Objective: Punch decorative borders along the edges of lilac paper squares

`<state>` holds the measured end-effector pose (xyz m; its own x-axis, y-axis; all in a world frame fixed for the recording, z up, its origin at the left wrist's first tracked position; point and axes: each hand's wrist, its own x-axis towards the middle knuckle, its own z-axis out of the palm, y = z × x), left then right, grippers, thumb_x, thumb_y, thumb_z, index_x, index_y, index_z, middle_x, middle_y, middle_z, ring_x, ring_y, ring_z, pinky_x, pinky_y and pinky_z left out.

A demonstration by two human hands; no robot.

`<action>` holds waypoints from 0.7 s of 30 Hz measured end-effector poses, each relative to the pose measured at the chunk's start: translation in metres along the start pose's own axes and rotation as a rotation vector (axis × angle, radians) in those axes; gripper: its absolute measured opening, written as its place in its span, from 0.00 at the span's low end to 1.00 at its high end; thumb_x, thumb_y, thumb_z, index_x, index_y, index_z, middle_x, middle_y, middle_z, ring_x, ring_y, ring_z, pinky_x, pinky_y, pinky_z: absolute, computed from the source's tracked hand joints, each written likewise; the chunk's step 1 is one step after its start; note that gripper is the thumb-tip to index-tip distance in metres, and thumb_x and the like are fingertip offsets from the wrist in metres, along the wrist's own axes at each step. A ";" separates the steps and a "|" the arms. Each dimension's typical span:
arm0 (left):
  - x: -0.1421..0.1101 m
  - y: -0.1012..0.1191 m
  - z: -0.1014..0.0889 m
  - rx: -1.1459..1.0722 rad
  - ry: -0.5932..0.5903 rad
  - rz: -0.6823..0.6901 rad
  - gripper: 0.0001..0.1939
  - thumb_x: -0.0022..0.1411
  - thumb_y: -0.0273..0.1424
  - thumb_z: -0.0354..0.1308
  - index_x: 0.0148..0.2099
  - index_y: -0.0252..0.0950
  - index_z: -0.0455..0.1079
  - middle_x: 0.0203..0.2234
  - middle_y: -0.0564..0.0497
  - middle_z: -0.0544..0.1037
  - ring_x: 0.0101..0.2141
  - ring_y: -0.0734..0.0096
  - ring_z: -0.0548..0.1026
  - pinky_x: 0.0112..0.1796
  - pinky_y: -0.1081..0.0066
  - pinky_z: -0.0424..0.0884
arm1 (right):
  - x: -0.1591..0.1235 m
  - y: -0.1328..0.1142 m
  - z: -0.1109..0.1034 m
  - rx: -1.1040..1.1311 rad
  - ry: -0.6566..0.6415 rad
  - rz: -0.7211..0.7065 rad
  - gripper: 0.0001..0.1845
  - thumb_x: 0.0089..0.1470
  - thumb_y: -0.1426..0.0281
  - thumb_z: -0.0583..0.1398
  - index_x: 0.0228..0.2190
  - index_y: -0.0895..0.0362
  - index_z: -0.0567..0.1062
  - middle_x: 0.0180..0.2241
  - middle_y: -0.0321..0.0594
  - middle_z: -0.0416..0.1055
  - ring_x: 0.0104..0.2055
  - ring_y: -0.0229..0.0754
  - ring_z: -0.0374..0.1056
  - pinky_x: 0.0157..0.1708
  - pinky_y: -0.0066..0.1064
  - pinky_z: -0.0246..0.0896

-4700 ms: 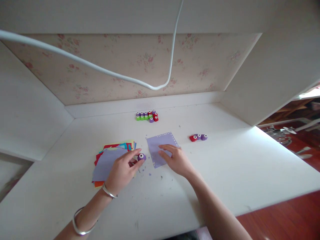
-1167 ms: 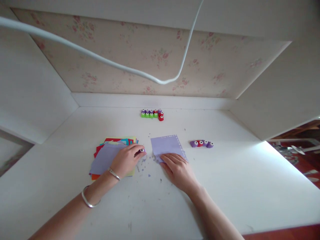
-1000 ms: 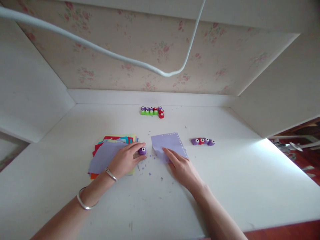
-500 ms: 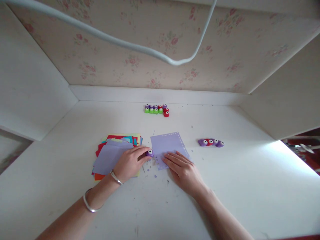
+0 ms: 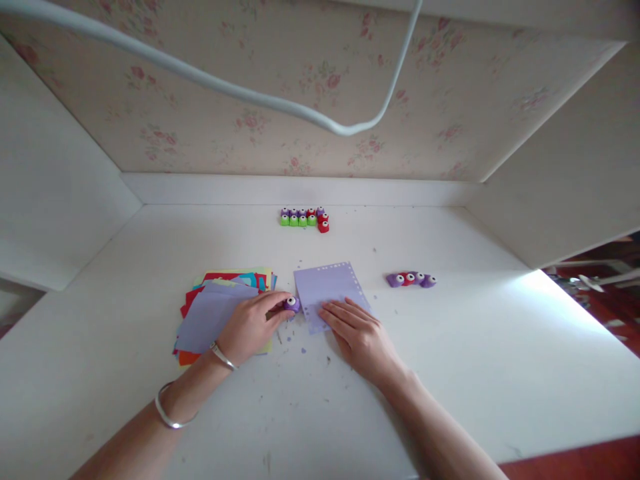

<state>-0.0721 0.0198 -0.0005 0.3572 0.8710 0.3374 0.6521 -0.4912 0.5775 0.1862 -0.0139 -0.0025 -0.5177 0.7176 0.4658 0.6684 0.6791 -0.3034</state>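
Observation:
A small purple craft punch [image 5: 291,304] with a white button top is pinched between the thumb and fingers of my left hand [image 5: 249,327]. It is at the left edge of a lilac paper sheet [image 5: 325,283]; whether the edge sits in its slot I cannot tell. Small holes line the sheet's top, right and lower left edges. My right hand [image 5: 363,333] lies on the lower right of the sheet, fingers stretched out and pressing it to the table. Under my left hand and wrist is a stack of coloured paper [image 5: 210,320], lilac on top.
Several green, purple and red punches [image 5: 303,219] stand grouped towards the back of the white table [image 5: 430,387]. A short row of purple and red punches [image 5: 411,279] is to the right. Tiny paper scraps [image 5: 303,350] lie near the sheet. A white cable [image 5: 280,103] hangs across the top.
The whole view has shifted slightly, so everything appears a little further left. My left hand keeps the punch beside the sheet's left edge, and my right hand stays on the paper.

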 end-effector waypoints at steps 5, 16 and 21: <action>0.001 0.001 0.000 0.001 -0.001 -0.001 0.12 0.65 0.39 0.59 0.48 0.41 0.73 0.42 0.50 0.81 0.40 0.66 0.80 0.45 0.68 0.76 | 0.001 -0.001 0.000 0.000 -0.012 -0.012 0.26 0.59 0.81 0.54 0.56 0.52 0.71 0.53 0.41 0.74 0.56 0.42 0.69 0.62 0.44 0.61; 0.000 0.000 0.000 0.000 -0.013 0.011 0.12 0.65 0.38 0.60 0.49 0.41 0.73 0.42 0.50 0.81 0.41 0.67 0.80 0.45 0.69 0.75 | 0.002 -0.002 0.001 -0.017 -0.030 -0.021 0.26 0.59 0.82 0.54 0.55 0.53 0.72 0.53 0.41 0.74 0.56 0.43 0.69 0.61 0.46 0.60; 0.001 0.001 -0.001 -0.005 -0.002 0.014 0.12 0.65 0.38 0.60 0.49 0.41 0.73 0.41 0.49 0.81 0.40 0.66 0.80 0.45 0.68 0.76 | 0.003 -0.002 0.001 -0.019 -0.026 -0.029 0.27 0.57 0.82 0.55 0.56 0.52 0.72 0.54 0.41 0.73 0.56 0.43 0.69 0.61 0.45 0.61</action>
<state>-0.0716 0.0200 0.0009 0.3679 0.8639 0.3439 0.6435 -0.5035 0.5765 0.1830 -0.0132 -0.0010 -0.5505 0.7019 0.4520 0.6632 0.6965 -0.2740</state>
